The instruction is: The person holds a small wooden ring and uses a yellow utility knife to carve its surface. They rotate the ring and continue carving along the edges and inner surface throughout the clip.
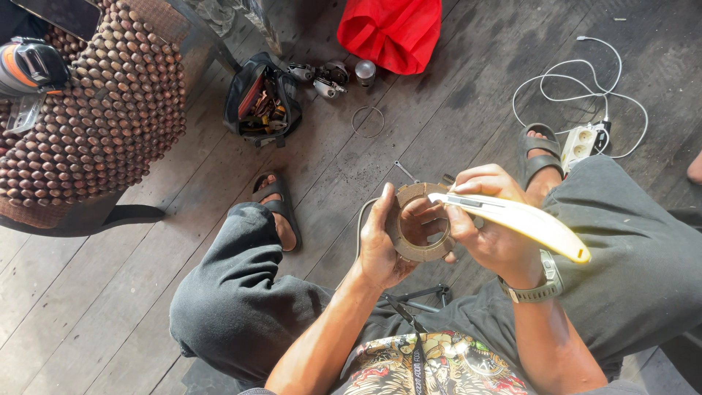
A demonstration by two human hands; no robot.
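The flat brown friction ring (pixel 418 252) sits above the lap, between the knees, tilted so its open face looks up toward the camera – held there by the left hand (pixel 380 245), whose fingers wrap closed around the ring's left rim, thumb pointing up along the edge. The left forearm rises from the bottom of the view, wrist bent slightly inward. The right hand (pixel 488 219) grips a long yellow-and-white utility knife (pixel 515 219); its long axis runs from lower right to upper left, the narrow tip end resting on the ring's upper rim, the fat yellow tail jutting out past the wrist toward the right knee. Right fingers are curled shut over the knife body, knuckles up – a grey wristwatch (pixel 541 281) bands that wrist. On the dark plank floor (pixel 146 307) beyond the feet lie an open black tool pouch (pixel 262 99), a thin wire ring (pixel 368 121) and a red bag (pixel 391 31)
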